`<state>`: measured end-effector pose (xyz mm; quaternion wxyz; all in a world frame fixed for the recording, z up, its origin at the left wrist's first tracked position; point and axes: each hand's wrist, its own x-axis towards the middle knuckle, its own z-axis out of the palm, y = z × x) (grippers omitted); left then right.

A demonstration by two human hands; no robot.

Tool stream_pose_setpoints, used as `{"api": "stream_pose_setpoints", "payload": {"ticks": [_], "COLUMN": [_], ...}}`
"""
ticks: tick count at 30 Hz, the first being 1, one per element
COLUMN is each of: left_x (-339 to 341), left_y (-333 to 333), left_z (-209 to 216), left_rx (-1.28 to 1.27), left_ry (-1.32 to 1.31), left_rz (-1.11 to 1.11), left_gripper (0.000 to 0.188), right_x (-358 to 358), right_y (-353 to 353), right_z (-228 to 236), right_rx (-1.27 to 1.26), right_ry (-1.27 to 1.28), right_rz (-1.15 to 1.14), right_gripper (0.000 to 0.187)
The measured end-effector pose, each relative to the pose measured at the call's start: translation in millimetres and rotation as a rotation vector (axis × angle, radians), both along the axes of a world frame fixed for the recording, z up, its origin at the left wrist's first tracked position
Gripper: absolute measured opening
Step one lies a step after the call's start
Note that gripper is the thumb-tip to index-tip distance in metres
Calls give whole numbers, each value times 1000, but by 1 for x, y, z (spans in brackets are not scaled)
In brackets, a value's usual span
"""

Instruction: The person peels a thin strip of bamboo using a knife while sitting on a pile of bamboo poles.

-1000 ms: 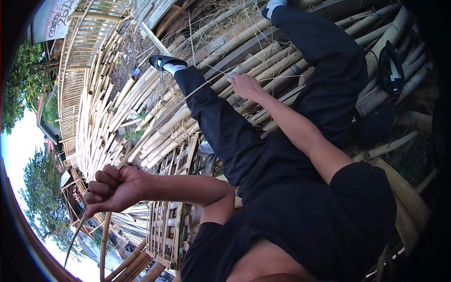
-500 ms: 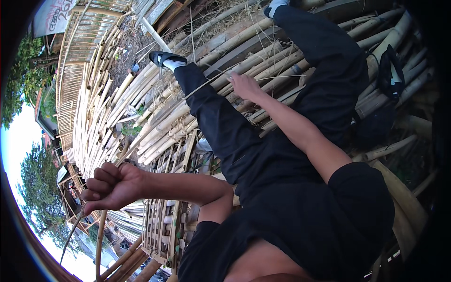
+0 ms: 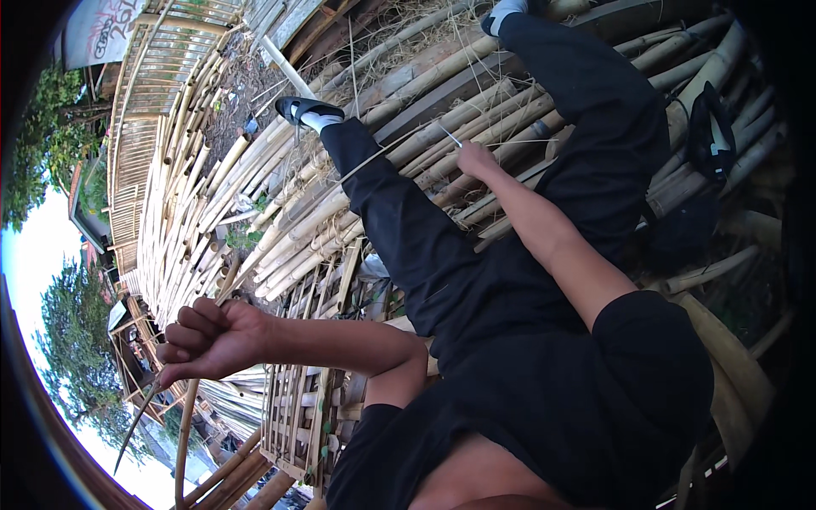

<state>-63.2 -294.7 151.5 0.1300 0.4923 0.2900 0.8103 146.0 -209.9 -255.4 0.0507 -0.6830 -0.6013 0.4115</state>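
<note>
My left hand is raised at the left, its fingers curled into a fist around a thin bamboo strip. One end of the strip sticks out below my thumb. A thin length, seemingly the same strip, runs from the fist's far side toward my left shin. Over the bamboo poles between my legs, my right hand is closed on a small knife. Its narrow, pale blade points up and left, and its handle is hidden in my fingers. Whether the blade touches the strip cannot be made out.
Bamboo poles lie stacked under and beside my legs. A slatted bamboo fence rises at the far left. A woven bamboo panel stands beside my left elbow. A black slipper lies at the right.
My right hand has shifted right and slightly nearer to me, and the knife blade has swung to point farther away. My left hand stays closed, almost in place.
</note>
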Motion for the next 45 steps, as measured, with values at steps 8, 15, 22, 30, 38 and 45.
{"api": "stream_pose_setpoints", "payload": {"ticks": [8, 15, 22, 30, 38, 45], "left_x": [2, 7, 10, -8, -20, -52], "left_y": [-2, 0, -10, -21, -31, -53], "left_z": [0, 0, 23, 61, 67, 82], "left_rx": [-2, -8, 77, 170, 175, 185], "left_ry": [6, 2, 15, 100, 61, 55], "left_rz": [78, 85, 224, 160, 103, -335], "left_gripper": [47, 46, 46, 43, 41, 35], "right_x": [-42, -4, -32, -17, -9, -14], "right_y": [1, -14, -13, -29, -38, -33], "right_z": [70, -33, 56, 129, 171, 124], "right_rx": [118, -146, -214, 90, 456, 460], "right_ry": [199, -46, 82, 159, 489, 246], "right_rz": [87, 94, 41, 65, 94, 102], "right_gripper": [29, 26, 27, 27, 30, 30]}}
